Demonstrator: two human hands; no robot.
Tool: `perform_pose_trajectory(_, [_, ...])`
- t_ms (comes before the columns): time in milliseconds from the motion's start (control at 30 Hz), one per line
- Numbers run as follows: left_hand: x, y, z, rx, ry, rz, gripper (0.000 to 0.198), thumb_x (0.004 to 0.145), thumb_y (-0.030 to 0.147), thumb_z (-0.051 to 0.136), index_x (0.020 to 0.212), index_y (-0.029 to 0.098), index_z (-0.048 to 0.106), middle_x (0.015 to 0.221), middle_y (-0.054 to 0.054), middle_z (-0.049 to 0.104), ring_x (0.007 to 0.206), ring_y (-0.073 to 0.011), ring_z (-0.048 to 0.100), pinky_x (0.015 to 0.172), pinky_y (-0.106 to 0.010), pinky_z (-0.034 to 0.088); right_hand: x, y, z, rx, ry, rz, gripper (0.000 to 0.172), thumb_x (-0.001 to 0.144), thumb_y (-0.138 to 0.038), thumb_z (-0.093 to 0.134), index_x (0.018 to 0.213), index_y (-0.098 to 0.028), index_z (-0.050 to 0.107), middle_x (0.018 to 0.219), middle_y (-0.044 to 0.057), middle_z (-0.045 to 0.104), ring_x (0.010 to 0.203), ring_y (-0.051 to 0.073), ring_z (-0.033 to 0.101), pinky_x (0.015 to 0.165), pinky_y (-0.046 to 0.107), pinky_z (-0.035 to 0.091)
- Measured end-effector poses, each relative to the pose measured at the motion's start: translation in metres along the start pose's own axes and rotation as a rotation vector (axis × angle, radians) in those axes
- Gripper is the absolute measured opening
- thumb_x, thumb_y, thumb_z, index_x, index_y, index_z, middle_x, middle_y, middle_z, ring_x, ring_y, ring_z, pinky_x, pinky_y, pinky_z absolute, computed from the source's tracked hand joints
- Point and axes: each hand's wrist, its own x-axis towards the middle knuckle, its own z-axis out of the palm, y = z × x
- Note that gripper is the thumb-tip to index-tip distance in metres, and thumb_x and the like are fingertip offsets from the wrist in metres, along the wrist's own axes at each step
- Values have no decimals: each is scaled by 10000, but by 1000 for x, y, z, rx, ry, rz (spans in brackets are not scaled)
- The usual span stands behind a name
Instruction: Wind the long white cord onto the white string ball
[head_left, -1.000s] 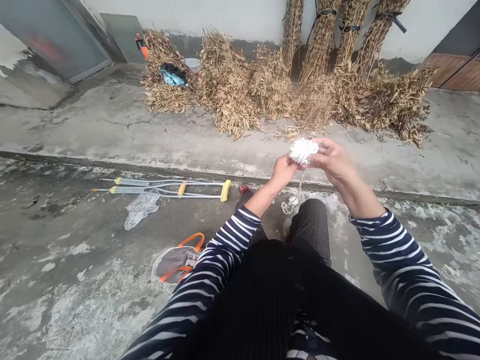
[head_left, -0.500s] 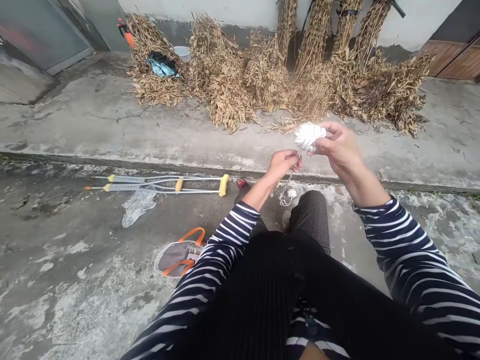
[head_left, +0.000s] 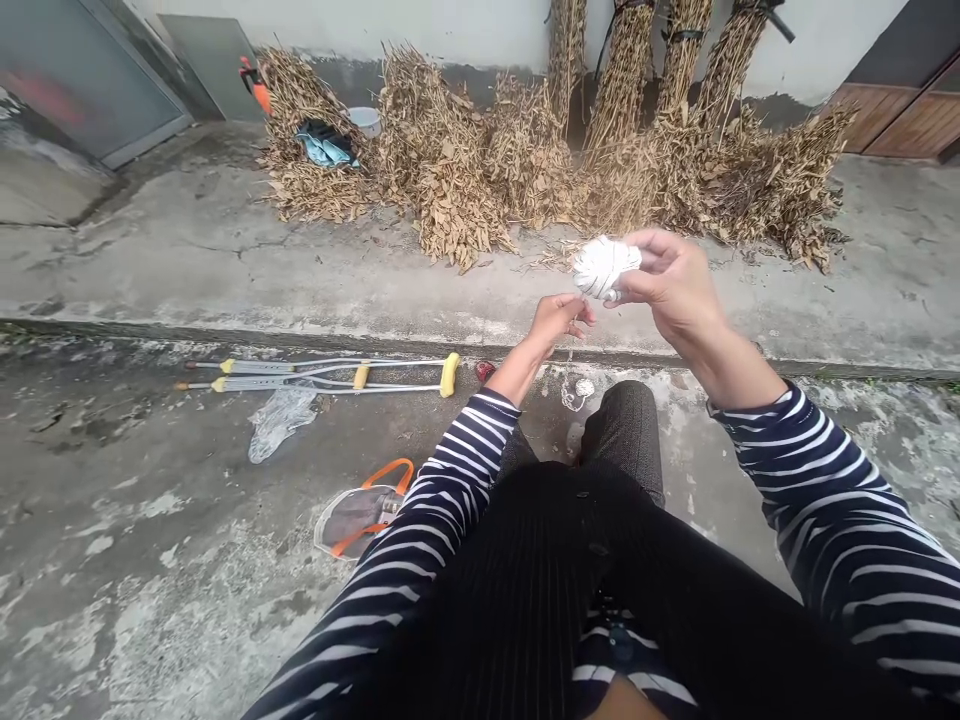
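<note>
Cord bundle point(head_left: 604, 268) gripped at one end by my right hand point(head_left: 679, 285), exposing windings point(head_left: 595, 262); whether my left hand point(head_left: 558, 322) pinches anything, I cannot tell.

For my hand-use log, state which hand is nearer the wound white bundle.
The right hand: it grips the wound white bundle at its right side. The left hand is below and left of it in the view.

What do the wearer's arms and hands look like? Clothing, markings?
Navy fabric left sleeve and matching right sleeve, both with white stripes running around the arm and ending short of the wrist. Bare left hand and bare right hand: no gloves.
</note>
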Motion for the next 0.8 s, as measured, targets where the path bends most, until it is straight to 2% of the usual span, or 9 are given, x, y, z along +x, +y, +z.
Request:
perform_pose_trajectory(100, [4, -5, 1, -26, 8, 22, 205, 908, 263, 654, 763, 118, 644, 778, -64, 733, 730, -125, 702, 624, -195, 565, -1, -3, -5, 13, 22, -9, 375, 626, -132, 786, 976, -187, 663, 911, 35, 714, 750, 163, 689, 634, 317, 653])
perform_pose_trajectory(233, [3, -11, 2, 19, -10, 33, 227, 927, 244, 637, 741, 114, 620, 765, -57, 719, 703, -104, 685, 639, -194, 574, -1, -7, -13, 38, 86, -2, 390, 610, -129, 776, 979, -184, 666, 906, 29, 712, 756, 181, 700, 633, 340, 665])
perform_pose_trajectory(433, [-15, -27, -6, 83, -161, -17, 176, 934, 246, 648, 833, 102, 652, 801, -70, 729, 702, -116, 706, 669, -246, 614, 9, -8, -25, -33, 140, -102, 392, 615, -140, 781, 984, -190, 660, 985, 43, 713, 823, 181, 689, 633, 319, 642])
perform_pose_trajectory(533, [-34, -35, -11, 85, -217, -78, 204, 925, 287, 665, 847, 98, 656, 798, -81, 730, 690, -130, 714, 663, -271, 622, 22, 15, -32, -185, 192, -205, 359, 616, -155, 773, 954, -190, 657, 1007, 44, 696, 919, 204, 666, 700, 340, 627])
perform_pose_trajectory(633, [-55, -31, -13, 64, -315, -125, 258, 887, 354, 701, 830, 108, 648, 784, -91, 729, 693, -156, 722, 648, -286, 618, 30, 56, -37, -427, 239, -303, 322, 632, -168, 760, 942, -171, 675, 1018, 66, 682, 982, 231, 630, 876, 410, 591])
perform_pose_trajectory(733, [-69, -14, -15, -48, -404, -162, 267, 844, 378, 718, 816, 128, 628, 782, -101, 734, 698, -183, 726, 629, -288, 600, 22, 100, -33, -542, 149, -248, 323, 702, -177, 692, 1024, -172, 676, 1113, 102, 676, 1030, 260, 620, 899, 429, 563])
perform_pose_trajectory(800, [-70, -2, -16, -167, -397, -174, 247, 830, 367, 705, 810, 137, 617, 774, -102, 733, 698, -193, 723, 607, -278, 579, 10, 122, -27, -579, 32, -261, 312, 731, -171, 647, 1042, -180, 665, 1156, 120, 679, 1089, 280, 614, 918, 438, 556])
